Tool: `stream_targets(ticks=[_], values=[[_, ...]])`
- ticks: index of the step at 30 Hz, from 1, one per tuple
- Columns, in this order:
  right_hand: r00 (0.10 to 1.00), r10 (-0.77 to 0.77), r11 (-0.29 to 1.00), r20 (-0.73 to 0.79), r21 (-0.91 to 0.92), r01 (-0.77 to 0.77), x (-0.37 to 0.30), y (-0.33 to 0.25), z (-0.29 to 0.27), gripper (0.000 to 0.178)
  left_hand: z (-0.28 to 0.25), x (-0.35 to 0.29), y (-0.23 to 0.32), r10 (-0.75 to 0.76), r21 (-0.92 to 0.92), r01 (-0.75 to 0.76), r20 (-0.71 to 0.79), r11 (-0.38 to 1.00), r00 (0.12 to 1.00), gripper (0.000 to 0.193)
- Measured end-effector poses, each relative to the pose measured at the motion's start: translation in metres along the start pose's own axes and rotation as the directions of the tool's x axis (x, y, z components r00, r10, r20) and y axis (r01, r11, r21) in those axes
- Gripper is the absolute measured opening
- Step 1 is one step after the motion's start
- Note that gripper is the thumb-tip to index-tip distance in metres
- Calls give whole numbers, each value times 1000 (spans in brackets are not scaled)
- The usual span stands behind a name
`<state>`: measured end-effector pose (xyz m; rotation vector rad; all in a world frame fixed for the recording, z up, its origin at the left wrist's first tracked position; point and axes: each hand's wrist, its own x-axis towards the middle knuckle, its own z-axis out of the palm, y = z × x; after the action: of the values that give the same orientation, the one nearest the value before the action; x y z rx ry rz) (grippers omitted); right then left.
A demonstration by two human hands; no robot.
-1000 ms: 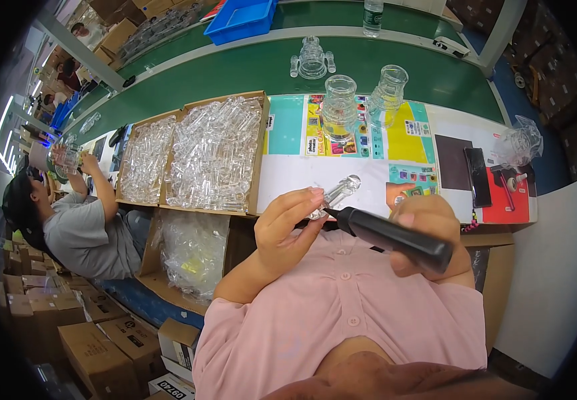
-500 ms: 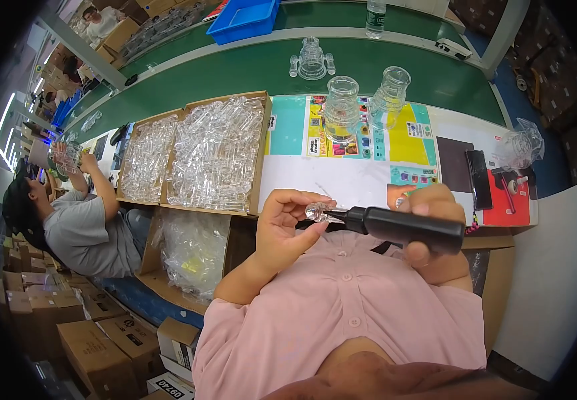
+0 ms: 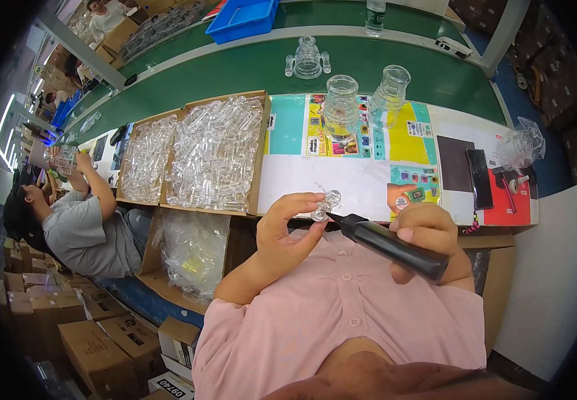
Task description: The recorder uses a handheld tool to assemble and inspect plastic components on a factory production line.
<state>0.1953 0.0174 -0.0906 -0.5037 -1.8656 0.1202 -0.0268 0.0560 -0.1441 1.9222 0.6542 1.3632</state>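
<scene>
Between the thumb and fingers of my left hand [image 3: 290,232] is a small clear piece, rounded and glass-like [image 3: 327,204]. My right hand [image 3: 430,230] grips a black squeeze bottle [image 3: 392,248], tilted with its base low and to the right. Its pointed nozzle reaches to the clear piece; I cannot tell whether the tip touches it. Beyond my hands, two clear ribbed vessels [image 3: 341,110] stand on a printed sheet [image 3: 315,107]. Farther off, a clear vessel [image 3: 308,59] with small clear tubes at its sides rests on the green surface.
To the left, a cardboard tray [image 3: 262,153] is heaped with clear tubular parts. A phone [image 3: 479,180] and a bagged clear vessel [image 3: 522,145] lie at right. A blue bin [image 3: 243,21] and a water bottle [image 3: 375,19] are at the back. A co-worker [image 3: 92,230] sits at left.
The black bottle has tilted, its base dropping lower and its nozzle pointing up-left. The clear piece has turned and shifted slightly up and right. The co-worker's arms have moved a little.
</scene>
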Motion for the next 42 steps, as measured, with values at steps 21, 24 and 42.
stream_targets(ticks=[21,24,42], values=[[297,943,230,-150,938,-259,-27,31,33,41,5,1,-2,-231,-486,212,20,848,973,36],[614,777,-160,139,987,-21,-56,54,27,43,5,3,-1,-300,-583,278,61,764,952,35],[618,734,430,-281,897,-103,-7,21,10,53,9,3,-7,-238,-667,242,100,705,966,36]])
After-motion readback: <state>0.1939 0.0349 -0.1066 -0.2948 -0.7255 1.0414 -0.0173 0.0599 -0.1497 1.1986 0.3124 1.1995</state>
